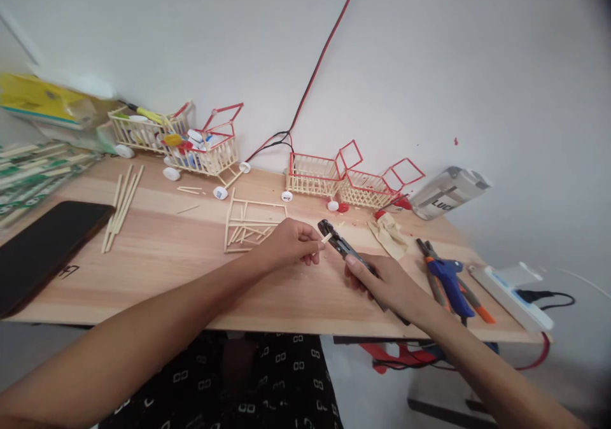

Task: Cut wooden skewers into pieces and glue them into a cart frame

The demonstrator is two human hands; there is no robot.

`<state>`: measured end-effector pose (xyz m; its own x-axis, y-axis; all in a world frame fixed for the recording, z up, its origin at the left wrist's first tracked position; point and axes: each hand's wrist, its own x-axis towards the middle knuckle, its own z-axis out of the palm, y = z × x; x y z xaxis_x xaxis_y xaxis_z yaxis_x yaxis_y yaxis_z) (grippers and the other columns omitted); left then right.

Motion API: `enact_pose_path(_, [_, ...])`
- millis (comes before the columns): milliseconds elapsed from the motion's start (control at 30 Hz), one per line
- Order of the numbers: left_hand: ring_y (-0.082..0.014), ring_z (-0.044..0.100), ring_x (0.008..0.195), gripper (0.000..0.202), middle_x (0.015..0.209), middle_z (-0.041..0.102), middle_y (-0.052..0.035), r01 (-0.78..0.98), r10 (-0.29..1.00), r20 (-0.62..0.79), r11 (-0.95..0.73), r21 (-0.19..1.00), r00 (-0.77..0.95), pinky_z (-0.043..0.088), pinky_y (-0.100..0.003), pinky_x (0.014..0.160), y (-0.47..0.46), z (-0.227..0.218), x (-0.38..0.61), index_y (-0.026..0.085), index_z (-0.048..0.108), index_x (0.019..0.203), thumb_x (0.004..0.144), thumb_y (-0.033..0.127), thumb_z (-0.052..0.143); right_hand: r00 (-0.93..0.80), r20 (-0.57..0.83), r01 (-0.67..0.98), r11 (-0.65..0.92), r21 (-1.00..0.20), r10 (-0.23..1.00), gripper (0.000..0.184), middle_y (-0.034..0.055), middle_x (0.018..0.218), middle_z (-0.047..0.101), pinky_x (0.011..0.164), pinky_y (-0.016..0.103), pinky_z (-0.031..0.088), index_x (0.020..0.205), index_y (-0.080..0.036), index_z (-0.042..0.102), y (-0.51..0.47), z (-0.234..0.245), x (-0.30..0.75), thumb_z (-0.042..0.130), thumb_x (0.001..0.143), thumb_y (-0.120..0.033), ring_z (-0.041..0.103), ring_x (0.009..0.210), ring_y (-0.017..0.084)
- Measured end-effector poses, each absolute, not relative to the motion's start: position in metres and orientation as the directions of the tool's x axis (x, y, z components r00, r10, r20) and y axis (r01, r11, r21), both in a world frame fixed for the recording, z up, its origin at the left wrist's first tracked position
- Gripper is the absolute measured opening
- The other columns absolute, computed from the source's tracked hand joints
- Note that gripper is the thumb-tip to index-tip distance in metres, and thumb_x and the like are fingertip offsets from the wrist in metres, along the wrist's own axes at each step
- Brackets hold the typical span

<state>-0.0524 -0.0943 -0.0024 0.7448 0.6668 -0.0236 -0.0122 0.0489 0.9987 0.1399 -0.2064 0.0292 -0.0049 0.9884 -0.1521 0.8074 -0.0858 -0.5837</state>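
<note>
Between the thumb and fingers of my left hand (294, 244) is a thin wooden stick (326, 238), mostly hidden by the fingers. Its end meets the jaws of a dark metal plier-like cutter (340, 243). My right hand (379, 279) is wrapped round the handles of that cutter. Just left of my left hand, a rectangular frame of wooden sticks (228, 225) lies flat on the wooden table (186, 289). Several short stick pieces (245, 233) rest within the frame, whose right side is partly covered by my hand.
Small stick carts (312, 168) with bottle-cap wheels line the wall. At left lie loose long sticks (125, 206), a black phone (52, 247) and bagged sticks (33, 177). A blue glue gun (449, 282), white power strip (513, 295) and grey-white container (449, 190) occupy the right.
</note>
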Motion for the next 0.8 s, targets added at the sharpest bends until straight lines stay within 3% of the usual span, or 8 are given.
enact_pose_path(167, [-0.009,0.057,0.05,0.014,0.057,0.066,-0.003,-0.004,0.712,0.05,-0.066,0.998,0.7,0.045,-0.019,0.052,-0.101,0.0,-0.049,0.012,0.064,0.067,0.076,0.023,0.064,-0.011,-0.189,0.776,-0.11,-0.621,0.982,0.056,0.0039,0.064,0.061,0.053,0.026,0.04,0.069,-0.018,0.06,-0.208,0.027,0.143,0.033,0.092,-0.062,0.054,0.056,0.016])
enact_pose_path(467, [-0.0082,0.057,0.049,0.017,0.058,0.067,-0.0033,-0.025,0.632,-0.1,0.186,0.982,0.768,0.045,-0.02,0.053,-0.094,-0.003,-0.051,0.01,0.067,0.071,0.071,0.027,0.072,-0.016,-0.176,0.808,-0.091,-0.582,0.984,0.056,0.0035,0.065,0.059,0.056,0.026,0.04,0.07,-0.018,0.059,-0.208,0.029,0.14,0.031,0.093,-0.061,0.055,0.06,0.016])
enact_pose_path(800, [-0.0071,0.057,0.05,0.02,0.06,0.067,-0.003,-0.006,0.584,-0.146,0.25,0.968,0.798,0.042,-0.018,0.051,-0.089,-0.002,-0.054,0.01,0.066,0.069,0.069,0.028,0.073,-0.011,-0.148,0.827,-0.074,-0.557,0.989,0.052,0.0028,0.067,0.06,0.055,0.026,0.038,0.07,-0.018,0.055,-0.207,0.028,0.139,0.033,0.093,-0.06,0.054,0.059,0.016])
